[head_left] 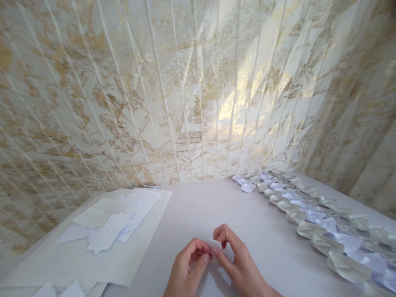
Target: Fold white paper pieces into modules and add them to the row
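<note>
Between the fingertips of both hands is a small folded piece of white paper (215, 243), held just above the table at the lower middle. My left hand (190, 264) pinches its left end with thumb and forefinger. From the right, my right hand (236, 260) grips the same piece, its thumb pressed near the middle and its fingers curled behind. Much of the paper is covered by the fingers, so its full shape cannot be made out.
Loose white paper pieces (108, 233) lie on large off-white sheets (102, 268) at the left. Rows of several folded paper pieces (312, 239), white and greyish, run along the right side of the pale table (198, 206). A gold-patterned curtain (173, 103) hangs behind.
</note>
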`<state>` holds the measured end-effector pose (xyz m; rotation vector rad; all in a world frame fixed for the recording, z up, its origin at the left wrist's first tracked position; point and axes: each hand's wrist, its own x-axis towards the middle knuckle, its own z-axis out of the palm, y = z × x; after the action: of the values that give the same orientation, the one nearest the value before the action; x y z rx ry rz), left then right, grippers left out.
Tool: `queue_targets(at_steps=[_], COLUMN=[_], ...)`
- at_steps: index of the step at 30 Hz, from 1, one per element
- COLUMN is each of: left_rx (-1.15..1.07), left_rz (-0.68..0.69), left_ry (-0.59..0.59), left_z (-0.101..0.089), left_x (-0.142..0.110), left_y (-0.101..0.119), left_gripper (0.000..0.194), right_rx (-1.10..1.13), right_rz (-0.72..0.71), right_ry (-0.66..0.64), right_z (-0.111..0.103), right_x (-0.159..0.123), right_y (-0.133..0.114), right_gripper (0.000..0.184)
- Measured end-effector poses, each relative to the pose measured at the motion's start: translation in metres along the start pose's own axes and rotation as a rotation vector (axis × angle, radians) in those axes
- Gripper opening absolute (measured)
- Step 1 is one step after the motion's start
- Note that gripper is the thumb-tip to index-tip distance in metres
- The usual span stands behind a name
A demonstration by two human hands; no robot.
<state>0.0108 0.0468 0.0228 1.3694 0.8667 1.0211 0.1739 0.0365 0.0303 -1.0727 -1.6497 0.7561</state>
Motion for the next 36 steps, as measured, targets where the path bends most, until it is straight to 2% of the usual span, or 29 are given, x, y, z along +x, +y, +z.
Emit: queue_targets(at_steps=[2, 4, 7, 10, 15, 17, 22, 27, 29, 33, 36], left_rx=[0.011, 0.012, 0.074, 0.072, -0.089, -0.081, -0.086, -0.075, -0.069, -0.054, -0.052], left_rz=[-0.007, -0.029, -0.078, -0.121, -0.171, -0.192, -0.237, -0.250, -0.253, -0.264, -0.265], left_ry=[-0.049, -0.066, 0.018, 0.091, -0.111, -0.133, -0.174, -0.239, -0.263, -0.290, -0.298], left_z=[0.005, 0.008, 0.006, -0.001, -0.009, -0.011, -0.012, -0.012, -0.012, -0.011, -0.010], left_x=[-0.004, -0.007, -0.007, -0.001, 0.010, 0.011, 0.010, 0.012, 0.012, 0.010, 0.010], left_y=[0.000, 0.000, -0.002, -0.003, 0.002, 0.003, 0.000, -0.004, -0.004, -0.004, -0.003], left_gripper=[0.040, 0.044, 0.048, 0.049, 0.048, 0.049, 0.055, 0.056, 0.055, 0.052, 0.053], right_rx=[-0.115, -0.247, -0.395, -0.397, -0.245, -0.205, -0.133, 0.041, 0.102, 0.304, 0.389], right_rz=[-0.139, -0.259, -0.376, -0.396, -0.241, -0.209, -0.131, 0.055, 0.122, 0.251, 0.286], right_ry=[0.015, -0.012, -0.073, -0.142, -0.166, -0.180, -0.200, -0.137, -0.130, -0.213, -0.206], right_z=[-0.002, -0.003, -0.002, -0.001, -0.004, -0.006, -0.006, -0.003, -0.002, 0.001, 0.003], right_x=[-0.001, -0.001, -0.002, -0.002, 0.000, 0.001, 0.004, 0.005, 0.005, 0.004, 0.003], right_y=[0.001, 0.002, 0.000, -0.004, -0.002, 0.000, 0.000, 0.003, 0.004, 0.005, 0.005], right_gripper=[0.012, 0.017, 0.026, 0.033, 0.036, 0.034, 0.007, 0.033, 0.038, 0.045, 0.047])
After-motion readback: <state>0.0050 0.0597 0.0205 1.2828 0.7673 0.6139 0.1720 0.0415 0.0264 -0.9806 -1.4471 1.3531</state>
